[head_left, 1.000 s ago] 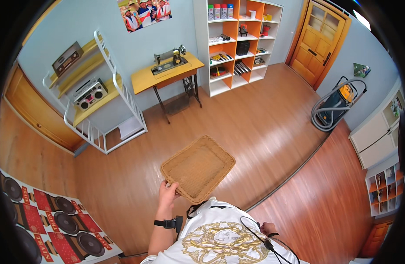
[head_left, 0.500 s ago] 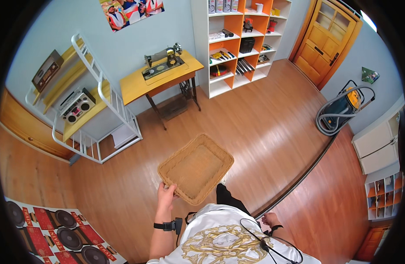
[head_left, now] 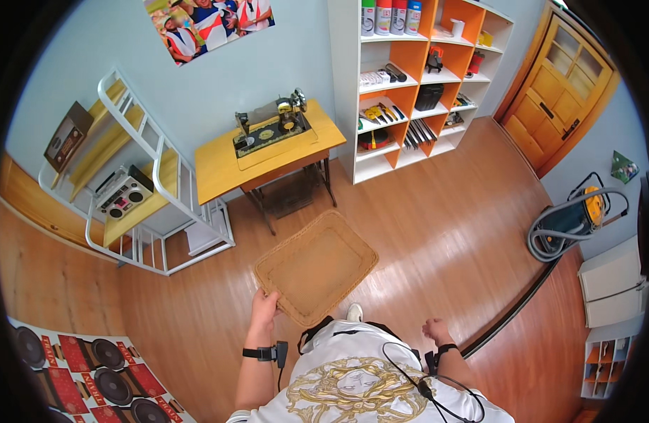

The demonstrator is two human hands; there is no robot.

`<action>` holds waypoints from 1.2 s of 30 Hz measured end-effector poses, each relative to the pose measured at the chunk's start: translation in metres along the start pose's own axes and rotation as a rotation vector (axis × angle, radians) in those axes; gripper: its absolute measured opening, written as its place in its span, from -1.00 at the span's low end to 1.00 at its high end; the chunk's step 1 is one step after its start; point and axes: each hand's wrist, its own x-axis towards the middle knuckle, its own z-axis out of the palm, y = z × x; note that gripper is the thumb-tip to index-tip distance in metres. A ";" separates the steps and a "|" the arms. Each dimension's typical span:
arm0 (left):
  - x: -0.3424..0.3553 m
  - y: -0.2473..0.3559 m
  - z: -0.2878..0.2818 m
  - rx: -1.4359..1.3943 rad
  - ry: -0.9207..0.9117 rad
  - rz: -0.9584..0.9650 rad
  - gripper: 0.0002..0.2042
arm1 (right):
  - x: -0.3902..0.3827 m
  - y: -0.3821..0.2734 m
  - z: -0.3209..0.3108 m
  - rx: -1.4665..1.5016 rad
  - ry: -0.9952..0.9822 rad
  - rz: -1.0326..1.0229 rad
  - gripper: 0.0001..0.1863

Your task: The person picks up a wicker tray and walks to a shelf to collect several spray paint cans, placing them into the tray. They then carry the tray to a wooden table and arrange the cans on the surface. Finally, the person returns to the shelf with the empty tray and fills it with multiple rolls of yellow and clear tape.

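A shallow woven rectangular tray (head_left: pixel 317 264) is in front of me at waist height, its lower left corner gripped by my left hand (head_left: pixel 265 304). My right hand (head_left: pixel 435 328) hangs beside my body at the right, holding nothing, with loosely bent fingers. Black straps circle both forearms, and a cable lies across my white shirt. One white shoe (head_left: pixel 354 311) shows below the tray.
Ahead stand a sewing machine table (head_left: pixel 218 166), an orange-and-white shelving unit (head_left: pixel 343 92) with cans and tools, and a white metal rack (head_left: pixel 166 218) with radios. A hose vacuum (head_left: pixel 560 218), wooden door (head_left: pixel 550 106) and cabinet (head_left: pixel 606 282) are right; speaker-printed boards (head_left: pixel 77 366) lie lower left.
The sewing table and shelves sit nearer and lower in the picture as I move forward. The tray stays in my left hand. My right hand has risen slightly into fuller view.
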 end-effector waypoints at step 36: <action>0.711 0.268 0.206 -0.022 -0.034 -0.185 -0.66 | 0.184 -0.417 0.111 0.246 0.211 0.307 -0.64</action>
